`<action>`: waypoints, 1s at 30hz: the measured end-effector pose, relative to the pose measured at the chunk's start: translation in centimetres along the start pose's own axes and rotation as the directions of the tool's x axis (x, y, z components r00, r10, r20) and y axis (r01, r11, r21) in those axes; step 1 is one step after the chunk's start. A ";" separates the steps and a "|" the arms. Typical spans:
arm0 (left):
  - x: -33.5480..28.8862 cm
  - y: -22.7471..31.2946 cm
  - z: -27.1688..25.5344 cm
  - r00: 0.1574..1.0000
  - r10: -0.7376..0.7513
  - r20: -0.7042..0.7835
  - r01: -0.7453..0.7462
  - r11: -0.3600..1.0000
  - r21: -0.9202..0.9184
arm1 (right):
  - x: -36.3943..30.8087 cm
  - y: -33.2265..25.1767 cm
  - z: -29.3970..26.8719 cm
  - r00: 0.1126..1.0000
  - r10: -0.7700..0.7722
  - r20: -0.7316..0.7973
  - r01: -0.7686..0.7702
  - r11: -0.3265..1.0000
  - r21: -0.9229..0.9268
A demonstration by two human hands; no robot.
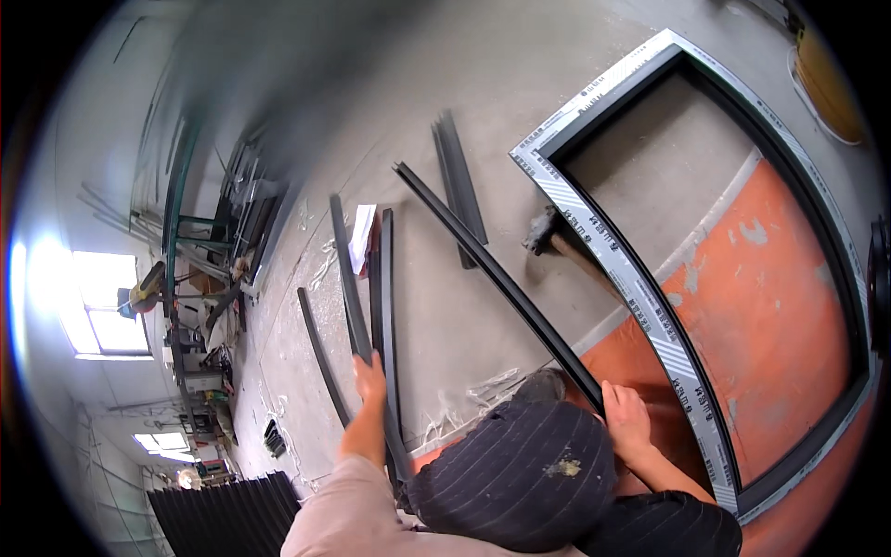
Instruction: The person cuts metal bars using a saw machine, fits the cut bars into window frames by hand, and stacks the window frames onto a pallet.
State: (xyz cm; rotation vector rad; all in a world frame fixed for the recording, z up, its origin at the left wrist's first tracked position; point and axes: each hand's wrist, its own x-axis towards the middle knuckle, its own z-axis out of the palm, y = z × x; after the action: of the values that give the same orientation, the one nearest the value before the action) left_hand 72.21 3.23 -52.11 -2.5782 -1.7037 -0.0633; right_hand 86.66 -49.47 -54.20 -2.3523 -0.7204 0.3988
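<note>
On the concrete workshop floor, with an orange-painted patch at right: one large rectangular window frame, dark inner edge, grey-and-white striped protective film on its face, lying flat; its far corner bends with the lens and its near corner is cut off by the person's dark trouser leg. Item two, a long black strip, running from the floor's middle down to the right hand, which is closed round its near end, the fingers partly hidden behind the strip. Item three, a shorter black strip, its lower end gripped in the closed left hand. Beside it, a further black strip lying on the floor, a pair of dark strips farther off, and a thin curved one to the left. A mallet lies just beside the frame, its handle indistinct. A striped knee blocks the lower centre. The left background is blurred; racks there are hard to make out.
</note>
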 end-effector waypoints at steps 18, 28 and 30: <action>-5.7 31.6 1.8 0.661 0.364 0.656 0.683 0.071 -0.727 | 0.9 -3.6 -0.8 0.998 0.064 0.023 -0.068 0.929 0.364; -16.7 51.0 -17.4 0.030 0.994 -0.101 -0.891 -0.019 -0.453 | -1.1 0.0 -18.5 0.827 -0.191 -0.528 -0.011 0.934 -0.356; -19.9 50.6 -18.9 -0.176 0.949 0.262 -0.953 -0.098 -0.286 | -1.4 0.3 -22.3 0.828 -0.187 -0.528 -0.195 0.787 -0.585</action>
State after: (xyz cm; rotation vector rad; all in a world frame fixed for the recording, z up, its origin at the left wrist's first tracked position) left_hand 110.88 -36.10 -35.51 -3.1233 0.8538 0.5721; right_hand 95.60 -61.28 -37.53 -2.8593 -0.6004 -0.6431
